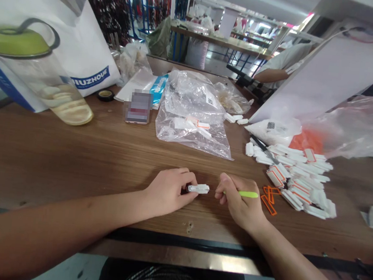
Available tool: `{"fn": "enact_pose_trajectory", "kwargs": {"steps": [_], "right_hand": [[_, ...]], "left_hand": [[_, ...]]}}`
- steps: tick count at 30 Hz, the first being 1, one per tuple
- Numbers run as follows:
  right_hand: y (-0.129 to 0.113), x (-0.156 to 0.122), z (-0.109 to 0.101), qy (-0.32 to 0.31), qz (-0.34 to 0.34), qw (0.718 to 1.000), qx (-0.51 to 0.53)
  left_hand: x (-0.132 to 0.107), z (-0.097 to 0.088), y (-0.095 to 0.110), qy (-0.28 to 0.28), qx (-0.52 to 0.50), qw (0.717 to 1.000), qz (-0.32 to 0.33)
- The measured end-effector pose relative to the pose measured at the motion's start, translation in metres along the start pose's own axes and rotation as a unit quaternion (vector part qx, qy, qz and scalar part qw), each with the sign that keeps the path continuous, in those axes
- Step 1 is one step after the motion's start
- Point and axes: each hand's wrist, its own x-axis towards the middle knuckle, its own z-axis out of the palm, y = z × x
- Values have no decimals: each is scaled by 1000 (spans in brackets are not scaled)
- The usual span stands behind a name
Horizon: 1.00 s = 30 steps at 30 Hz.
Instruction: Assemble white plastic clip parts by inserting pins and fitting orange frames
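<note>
A small white tag [198, 188] is pinched in the left hand [168, 192]. The right hand [239, 200] pinches a green pen [247, 194], just beside it.

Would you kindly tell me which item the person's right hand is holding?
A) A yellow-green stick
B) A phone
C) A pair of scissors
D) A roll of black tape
A: the right hand pinches a yellow-green stick in its fingers, near the white tag held by the left hand.

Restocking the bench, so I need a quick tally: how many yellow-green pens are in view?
1: the yellow-green pen, held in the right hand, near the white tag in the left hand. Others may be hidden under the pile of white pieces.
</note>
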Motion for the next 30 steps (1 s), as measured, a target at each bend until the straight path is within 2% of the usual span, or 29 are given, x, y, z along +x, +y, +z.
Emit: {"fn": "enact_pose_trajectory", "kwargs": {"steps": [7,13,21,27,30], "right_hand": [[1,-1,2,1,-3,1000,-14],[-1,1,2,-5,32,999,-7],[1,2,1,-3,45,999,-1],[-2,3,5,-34,0,996,-79],[-2,3,3,-35,-7,997,-73]], "left_hand": [[1,-1,1,0,2,1000,2],[0,-1,1,-2,-2,1000,0],[0,-1,1,-5,0,1000,1],[0,0,1,6,8,1000,-1],[1,-1,2,2,6,1000,-1]]}}
